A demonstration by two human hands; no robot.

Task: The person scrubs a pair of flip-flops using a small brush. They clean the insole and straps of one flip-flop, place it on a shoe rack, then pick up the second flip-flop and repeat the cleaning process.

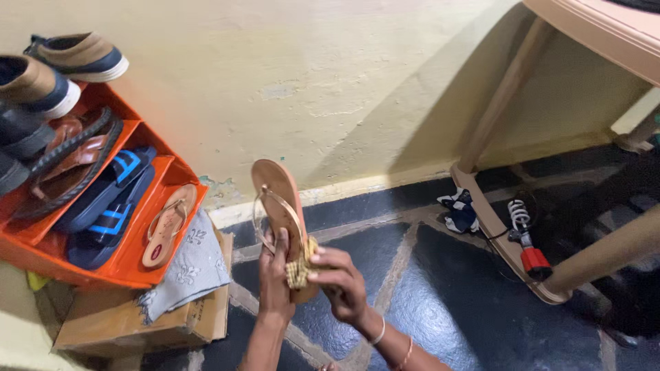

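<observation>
The left hand (275, 275) is closed around the heel end of a tan thong sandal (278, 206), holding it upright, toe pointing up, above the dark stone floor (440, 302). The right hand (340, 282) pinches a small yellow checked cloth (300, 268) against the sandal's lower edge. Just to the left stands an orange shoe rack (130, 264) on a cardboard box (137, 323), its lowest slot holding a matching sandal (167, 227). To the right the floor lies open as far as a plastic chair's legs (505, 89) near the wall.
</observation>
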